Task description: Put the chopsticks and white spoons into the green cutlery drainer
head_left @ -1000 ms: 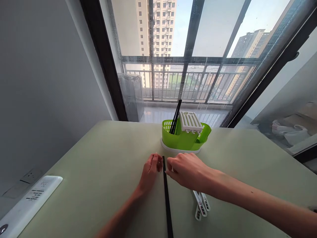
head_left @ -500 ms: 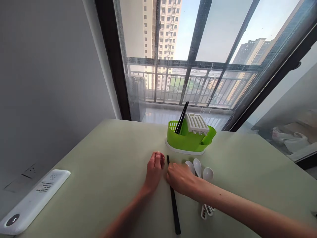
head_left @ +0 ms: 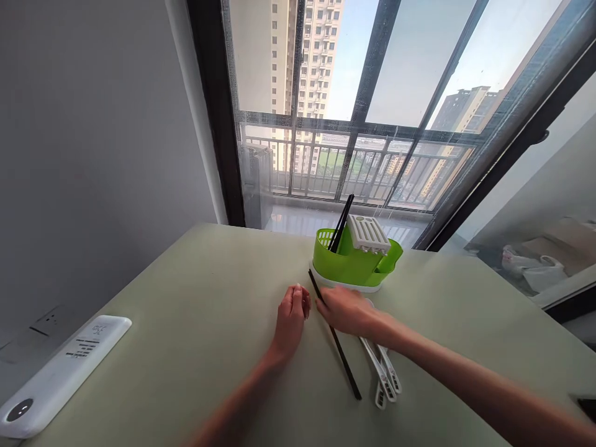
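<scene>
Right hand (head_left: 347, 310) grip pinches chopstick (head_left: 342, 354) beside green holder (head_left: 351, 264).

One camera sits on my head, looking forward and down across the pale green worktop (head_left: 195, 323) toward the window (head_left: 372, 93). My forearms reach in from the bottom edge, close below it.

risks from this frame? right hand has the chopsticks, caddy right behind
1. The right hand grips the black chopsticks near their far end, so the long free end could swing into the white spoons beside it.
2. The far tips sit close to the green holder; a push forward might nudge it toward the table edge by the window.
3. The left hand rests next to the sticks and could get in the way of a lift.
</scene>
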{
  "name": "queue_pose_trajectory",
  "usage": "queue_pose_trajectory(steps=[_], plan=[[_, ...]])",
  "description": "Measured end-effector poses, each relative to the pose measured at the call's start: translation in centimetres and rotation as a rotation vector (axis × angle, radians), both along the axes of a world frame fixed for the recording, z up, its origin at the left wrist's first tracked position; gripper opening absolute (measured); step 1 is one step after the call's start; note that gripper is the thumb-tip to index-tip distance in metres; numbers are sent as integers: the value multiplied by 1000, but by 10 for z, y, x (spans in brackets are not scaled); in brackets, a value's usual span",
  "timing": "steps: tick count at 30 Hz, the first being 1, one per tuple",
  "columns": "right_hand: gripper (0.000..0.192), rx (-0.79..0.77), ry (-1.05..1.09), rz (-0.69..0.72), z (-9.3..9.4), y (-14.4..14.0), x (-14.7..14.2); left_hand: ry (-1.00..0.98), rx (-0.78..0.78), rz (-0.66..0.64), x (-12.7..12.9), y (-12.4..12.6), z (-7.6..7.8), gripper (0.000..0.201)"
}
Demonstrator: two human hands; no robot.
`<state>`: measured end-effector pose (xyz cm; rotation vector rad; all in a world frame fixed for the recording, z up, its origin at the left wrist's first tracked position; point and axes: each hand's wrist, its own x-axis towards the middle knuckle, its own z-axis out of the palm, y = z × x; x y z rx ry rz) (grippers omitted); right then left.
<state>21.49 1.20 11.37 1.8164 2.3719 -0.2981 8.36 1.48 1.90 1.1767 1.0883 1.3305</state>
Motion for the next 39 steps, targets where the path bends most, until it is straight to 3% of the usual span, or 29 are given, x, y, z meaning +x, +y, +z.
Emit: queue_pose_trajectory(steps=[4, 8, 12, 15, 20, 24, 33, 39], plan=[[45, 154, 83, -52, 55, 10, 26, -7, 1, -7, 0, 0, 0, 43], [39, 436, 508, -42, 113, 16, 49, -13, -5, -18, 0, 1, -2, 43], [39, 737, 552, -74, 141, 36, 64, -6, -8, -25, 0, 2, -3, 44], [40, 786, 477, -97, 138, 62, 67, 8, -10, -30, 0, 2, -4, 44], [34, 609, 305, -127, 110, 100, 56, 24, -2, -34, 0, 2, -7, 44], [33, 555, 261, -137, 87, 120, 46, 38, 0, -35, 1, 3, -9, 44], [37, 484, 190, -154, 64, 132, 39, 55, -3, -35, 1, 4, -9, 45], [22, 571, 220, -176, 64, 135, 47, 59, -5, -35, 0, 3, -9, 44]])
